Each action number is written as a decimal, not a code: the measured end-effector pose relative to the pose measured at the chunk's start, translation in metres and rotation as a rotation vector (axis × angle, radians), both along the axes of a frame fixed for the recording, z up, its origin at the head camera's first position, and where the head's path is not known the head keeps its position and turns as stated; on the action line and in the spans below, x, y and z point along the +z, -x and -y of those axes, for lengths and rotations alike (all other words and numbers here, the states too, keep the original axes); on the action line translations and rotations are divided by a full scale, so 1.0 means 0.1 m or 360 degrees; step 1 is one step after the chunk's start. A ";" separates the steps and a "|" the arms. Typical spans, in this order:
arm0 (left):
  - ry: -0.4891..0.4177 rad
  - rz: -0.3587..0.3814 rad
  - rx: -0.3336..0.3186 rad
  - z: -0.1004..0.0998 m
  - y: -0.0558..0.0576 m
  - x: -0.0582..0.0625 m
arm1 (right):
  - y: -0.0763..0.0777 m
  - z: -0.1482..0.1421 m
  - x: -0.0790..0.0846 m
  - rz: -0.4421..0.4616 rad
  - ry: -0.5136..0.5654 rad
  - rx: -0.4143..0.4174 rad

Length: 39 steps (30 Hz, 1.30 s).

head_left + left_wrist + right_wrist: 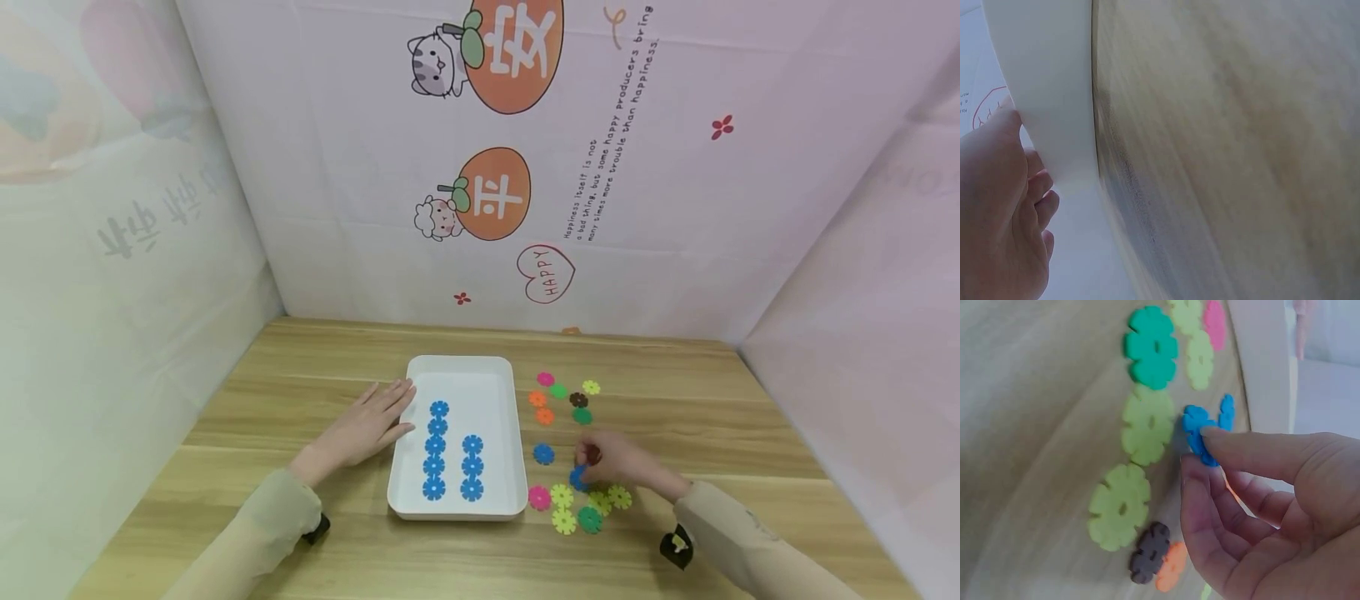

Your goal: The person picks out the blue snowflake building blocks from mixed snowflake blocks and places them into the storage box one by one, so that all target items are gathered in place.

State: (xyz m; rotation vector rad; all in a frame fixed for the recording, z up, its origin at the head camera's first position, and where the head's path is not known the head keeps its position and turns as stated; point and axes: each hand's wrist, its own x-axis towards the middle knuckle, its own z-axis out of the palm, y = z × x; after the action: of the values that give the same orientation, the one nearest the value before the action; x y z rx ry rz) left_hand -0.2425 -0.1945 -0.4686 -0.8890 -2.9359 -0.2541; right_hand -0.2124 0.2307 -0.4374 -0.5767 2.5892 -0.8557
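Observation:
My right hand [618,458] pinches a blue snowflake-shaped plastic disc [1195,428] between thumb and fingertips, among loose discs right of a white tray [459,516]. A second blue disc [543,454] lies between that hand and the tray. Partly hidden by the right hand is a brown disc [594,454]. On the tray's left rim rests my left hand [367,425], its fingers extended; the left wrist view has it against the tray's white side wall [1054,81]. Inside the tray, blue discs stand in two columns: several in the left column [435,445], three in the right column [472,466].
Toward the front right lie yellow-green discs [564,522], a green disc [590,520] and a pink disc [539,498]. Farther back are orange discs [544,416], a dark brown disc [578,400] and others. Printed white sheets [337,208] enclose the wooden table [315,358] at back and sides.

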 end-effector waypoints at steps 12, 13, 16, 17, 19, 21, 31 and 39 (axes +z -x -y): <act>-0.0004 -0.0003 0.0005 0.00 -0.02 0.04 | 0.22 0.09 0.28 -0.0015 0.0030 0.0005; -0.0003 -0.0004 0.0005 0.00 -0.02 0.04 | 0.24 0.12 0.31 -0.0023 0.0019 -0.0008; 0.0002 -0.0004 0.0006 -0.01 -0.02 0.04 | 0.31 0.23 0.38 -0.0020 0.0026 -0.0032; 0.0004 -0.0002 0.0008 -0.01 -0.02 0.04 | 0.32 0.27 0.39 -0.0002 0.0043 -0.0039; 0.0010 0.0001 0.0009 -0.01 -0.01 0.04 | 0.37 0.36 0.40 0.0013 0.0097 -0.0023; 0.0009 0.0002 0.0009 0.00 -0.01 0.03 | 0.43 0.48 0.41 0.0026 0.0161 -0.0019; 0.0018 -0.0002 0.0011 0.01 0.00 0.01 | 0.62 1.12 0.39 -0.0096 0.0100 0.0030; 0.0012 0.0019 0.0010 -0.01 0.00 0.01 | 0.68 1.41 0.26 -0.0030 -0.0051 -0.0024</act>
State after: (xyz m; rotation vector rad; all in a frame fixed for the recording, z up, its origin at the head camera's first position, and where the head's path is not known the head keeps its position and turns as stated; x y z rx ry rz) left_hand -0.2426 -0.1940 -0.4681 -0.8822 -2.9523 -0.2490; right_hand -0.2802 0.0896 -0.4115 -0.5594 2.6226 -0.8157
